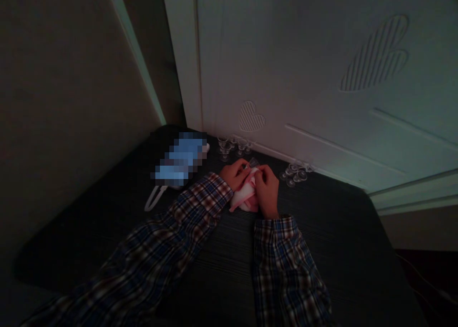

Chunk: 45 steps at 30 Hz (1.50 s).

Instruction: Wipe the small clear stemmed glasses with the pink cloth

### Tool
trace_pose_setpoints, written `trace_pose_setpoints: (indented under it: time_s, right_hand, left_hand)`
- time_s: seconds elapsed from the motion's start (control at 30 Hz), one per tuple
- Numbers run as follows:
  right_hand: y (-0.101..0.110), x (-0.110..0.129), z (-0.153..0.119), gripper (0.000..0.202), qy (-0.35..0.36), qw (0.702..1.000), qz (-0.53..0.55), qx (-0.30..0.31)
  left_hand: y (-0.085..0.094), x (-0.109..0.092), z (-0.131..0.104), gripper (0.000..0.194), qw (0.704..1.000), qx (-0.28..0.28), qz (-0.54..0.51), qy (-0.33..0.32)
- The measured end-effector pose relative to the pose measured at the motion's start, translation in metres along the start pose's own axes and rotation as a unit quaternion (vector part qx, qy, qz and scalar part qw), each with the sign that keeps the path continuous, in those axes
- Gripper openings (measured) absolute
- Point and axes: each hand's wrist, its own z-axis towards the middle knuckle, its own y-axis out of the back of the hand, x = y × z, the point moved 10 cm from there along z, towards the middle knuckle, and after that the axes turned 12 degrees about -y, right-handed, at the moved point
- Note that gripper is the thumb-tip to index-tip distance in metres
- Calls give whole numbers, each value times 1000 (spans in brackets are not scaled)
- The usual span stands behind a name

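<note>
Legible text, labels, brands, numbers or signs: none found. The lit device screen (181, 160) is pixelated, and any content on it cannot be read.

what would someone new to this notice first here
Probably the pixelated blue rectangle glowing on the left of the dark table, the brightest patch in a dim scene. Next, the two hands near the middle, holding a pink and white cloth. Behind the table, a pale panel carries two striped hearts, the larger one upper right.
</note>
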Motion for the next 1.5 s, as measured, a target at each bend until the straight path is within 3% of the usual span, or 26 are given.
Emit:
trace_pose_setpoints:
  time_s: [1.5]
  right_hand:
    - [-2, 2, 0, 20, 4, 1000, -14, 8]
  left_hand:
    - [0, 1, 1, 23, 999, 1, 31, -10]
